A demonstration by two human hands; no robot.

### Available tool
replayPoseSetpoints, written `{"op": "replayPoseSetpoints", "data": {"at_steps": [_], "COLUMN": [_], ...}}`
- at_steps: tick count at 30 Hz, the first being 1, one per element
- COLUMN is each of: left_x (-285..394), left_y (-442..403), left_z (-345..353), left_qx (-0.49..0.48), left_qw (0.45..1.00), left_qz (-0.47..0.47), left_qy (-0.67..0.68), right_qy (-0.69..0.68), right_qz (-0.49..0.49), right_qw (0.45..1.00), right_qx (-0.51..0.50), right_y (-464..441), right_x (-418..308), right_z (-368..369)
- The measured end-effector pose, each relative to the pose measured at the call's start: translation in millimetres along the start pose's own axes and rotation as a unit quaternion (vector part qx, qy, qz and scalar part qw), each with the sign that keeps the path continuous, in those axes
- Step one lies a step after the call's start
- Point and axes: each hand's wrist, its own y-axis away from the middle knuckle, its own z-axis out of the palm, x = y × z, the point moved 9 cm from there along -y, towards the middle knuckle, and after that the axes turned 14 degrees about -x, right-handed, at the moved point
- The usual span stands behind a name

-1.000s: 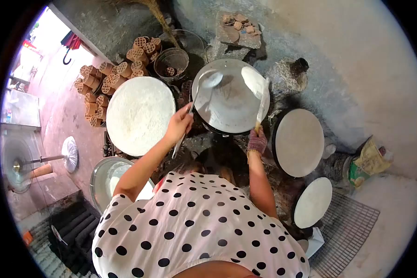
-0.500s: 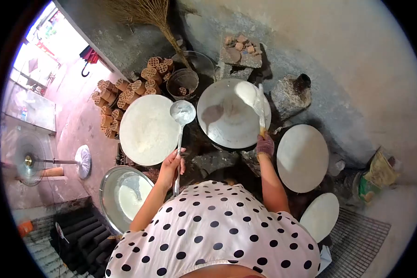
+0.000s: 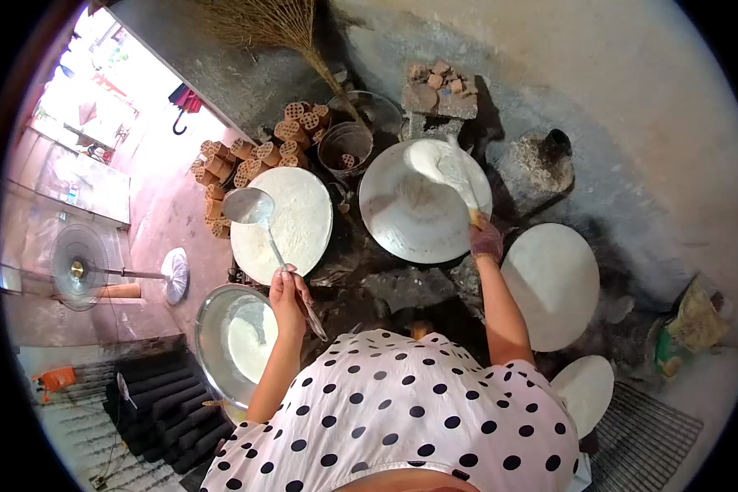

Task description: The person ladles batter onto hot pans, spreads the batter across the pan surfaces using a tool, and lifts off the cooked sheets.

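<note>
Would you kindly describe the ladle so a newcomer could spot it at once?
Start at the large white disc beside the orange cylinders. Seen over its left edge is the ladle, its handle in the left hand. Its round bowl sets it apart from the straight tool in the right hand.

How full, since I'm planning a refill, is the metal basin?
Partly full: white batter lies in the metal basin, and bare metal shows beside it. Depth: cannot tell.

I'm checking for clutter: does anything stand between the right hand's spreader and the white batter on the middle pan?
Nothing visible does: the spreader in the right hand overlaps the white batter in this view, and the ladle in the left hand is clear of the pan.
</note>
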Motion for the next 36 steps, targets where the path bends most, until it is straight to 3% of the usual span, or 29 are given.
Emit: {"op": "replayPoseSetpoints", "data": {"at_steps": [3, 5, 7, 11, 13, 14, 17, 19, 21, 22, 23, 25, 26, 27, 29, 33, 35, 36], "left_x": [9.3, 7.7, -5.6, -28.1, -43.0, -49.1, -59.1, -65.1, -67.0, -66.0, -64.8, -67.1, -68.7, -70.5, -72.1, -71.5, -72.7, -72.2], "left_y": [5.4, 8.8, 17.5, 41.2, 51.9, 54.8, 59.9, 60.4, 58.6, 58.5, 59.2, 61.9, 61.5, 61.3, 60.0, 57.5, 59.8, 60.4], "left_z": [-3.0, -4.9, -12.6, -10.5, -10.8, -9.3, -3.8, -0.4, -1.1, -1.0, -1.6, -3.6, -5.2, -7.0, -8.6, -10.1, -12.9, -13.2], "left_qx": [0.029, 0.034, 0.057, 0.067, 0.067, 0.067, 0.071, 0.064, 0.062, 0.06, 0.06, 0.067, 0.072, 0.076, 0.079, 0.083, 0.089, 0.09], "left_qw": [0.999, 0.999, 0.994, 0.992, 0.991, 0.991, 0.989, 0.99, 0.992, 0.992, 0.992, 0.991, 0.99, 0.989, 0.989, 0.99, 0.989, 0.988], "left_qz": [0.012, 0.026, -0.001, -0.037, -0.062, -0.073, -0.094, -0.107, -0.096, -0.093, -0.092, -0.102, -0.104, -0.108, -0.111, -0.096, -0.101, -0.104], "left_qy": [-0.019, -0.03, -0.098, -0.105, -0.098, -0.087, -0.086, -0.068, -0.06, -0.064, -0.069, -0.061, -0.063, -0.066, -0.064, -0.06, -0.056, -0.07], "right_qy": [0.105, 0.157, 0.167, 0.164, 0.141, 0.176, 0.221, 0.177, 0.165, 0.188, 0.189, 0.186, 0.197, 0.196, 0.147, 0.21, 0.242, 0.195], "right_qz": [0.04, -0.01, -0.141, -0.18, -0.058, -0.03, -0.086, -0.075, -0.207, -0.124, -0.125, -0.08, -0.046, -0.044, -0.156, -0.153, -0.143, -0.106], "right_qw": [0.991, 0.985, 0.967, 0.963, 0.988, 0.983, 0.968, 0.971, 0.944, 0.949, 0.947, 0.976, 0.976, 0.976, 0.958, 0.94, 0.942, 0.965], "right_qx": [-0.067, -0.073, -0.13, -0.111, -0.014, -0.045, -0.081, -0.141, -0.199, -0.223, -0.227, -0.077, -0.083, -0.086, -0.193, -0.222, -0.184, -0.136], "right_y": [-4.7, -44.9, -50.6, -30.1, -33.1, -24.8, -42.4, -28.5, -25.2, -27.9, -34.5, -49.9, -38.0, -37.8, -37.8, -21.1, -47.7, -48.2], "right_x": [-41.9, -29.3, -40.5, -34.3, -14.7, -27.2, -30.9, -40.7, -57.4, -50.0, -48.2, -36.0, -45.9, -44.9, -56.8, -64.2, -54.0, -53.9], "right_z": [26.0, 48.1, 59.4, 11.9, -6.5, -1.6, 41.4, 31.8, 29.8, 13.9, 16.6, -9.2, -10.2, -3.7, 31.0, 8.7, 6.3, -7.2]}}
